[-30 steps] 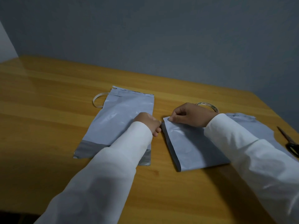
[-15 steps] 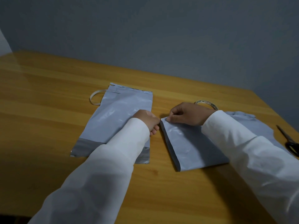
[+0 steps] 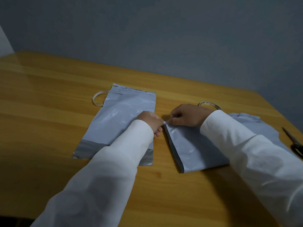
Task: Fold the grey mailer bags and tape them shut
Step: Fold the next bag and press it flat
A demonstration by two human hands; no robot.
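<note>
Wooden table (image 3: 49, 125) stood against a grey-blue wall (image 3: 164, 38). Black-handled scissors (image 3: 294, 144) lay at the table's right edge. White strip loop (image 3: 98, 99) lay mid-table.

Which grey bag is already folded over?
The folded mailer bag under the right hand; its left edge is doubled. The flat mailer bag lies unfolded.

You have a folded grey mailer bag (image 3: 193, 149) lying flat at centre-right, a flat unfolded mailer bag (image 3: 121, 118) with a darker end band to its left, and a tape roll (image 3: 210, 104) behind.
</note>
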